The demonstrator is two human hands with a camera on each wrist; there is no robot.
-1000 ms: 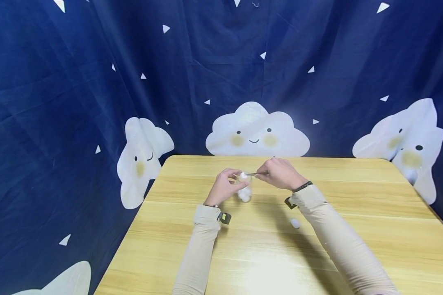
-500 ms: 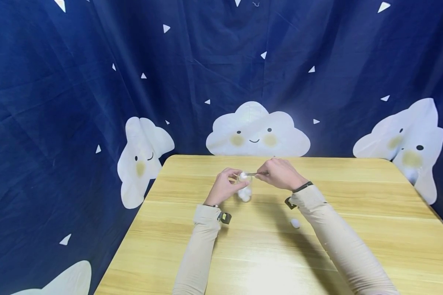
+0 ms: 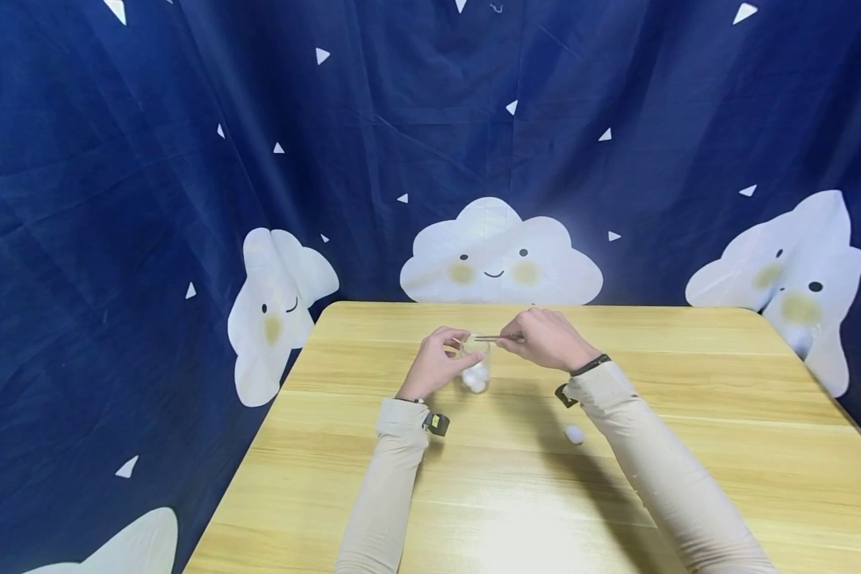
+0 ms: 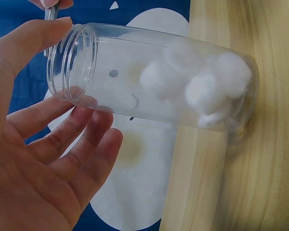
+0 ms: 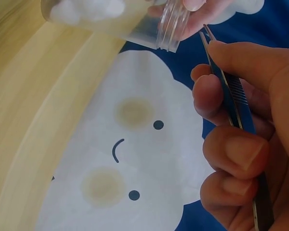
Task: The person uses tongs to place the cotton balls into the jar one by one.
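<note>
A clear plastic jar [image 4: 120, 57] with a threaded neck stands on the wooden table. My left hand [image 3: 436, 367] grips it around the mouth, thumb on one side and fingertips on the other. Several white cotton balls [image 4: 204, 94] lie at the jar's bottom, seen through its wall in the left wrist view. My right hand [image 3: 548, 339] holds metal tweezers [image 5: 237, 94] between thumb and fingers. Their tips are at the jar's mouth, slightly apart, and no cotton ball shows between them.
One loose cotton ball [image 3: 573, 434] lies on the wooden table [image 3: 689, 399], below and left of the right sleeve. Behind the table hangs a dark blue curtain [image 3: 445, 104] printed with clouds and triangles.
The cotton ball at the tweezers' tips over the jar's mouth has been let go and no longer shows there. Both hands have stayed nearly still.
</note>
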